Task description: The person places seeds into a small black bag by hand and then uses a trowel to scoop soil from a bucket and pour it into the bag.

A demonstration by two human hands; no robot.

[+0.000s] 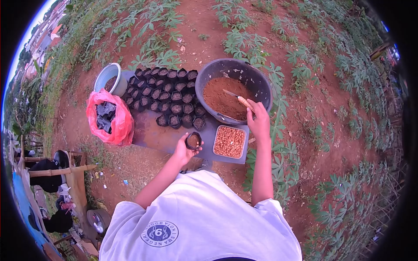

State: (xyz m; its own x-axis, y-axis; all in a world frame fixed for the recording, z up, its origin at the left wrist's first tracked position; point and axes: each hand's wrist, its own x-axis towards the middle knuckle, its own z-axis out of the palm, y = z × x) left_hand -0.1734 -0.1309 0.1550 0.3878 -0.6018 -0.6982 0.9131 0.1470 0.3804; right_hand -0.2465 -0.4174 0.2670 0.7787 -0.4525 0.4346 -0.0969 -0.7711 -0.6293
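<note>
Cupped in my left hand (185, 150), a small black soil-filled plastic bag (193, 140) opens upward; my right hand (259, 122) grips a wooden-handled trowel (237, 98), blade pointing ten o'clock into the dark round soil basin (261, 82).

Soft, even daylight, no hard shadows or glare; colours stayed saturated on the red-brown bare soil ground (331, 130). Strong fisheye: black vignette ringed the frame, edges curved and smeared, centre was sharp.
</note>
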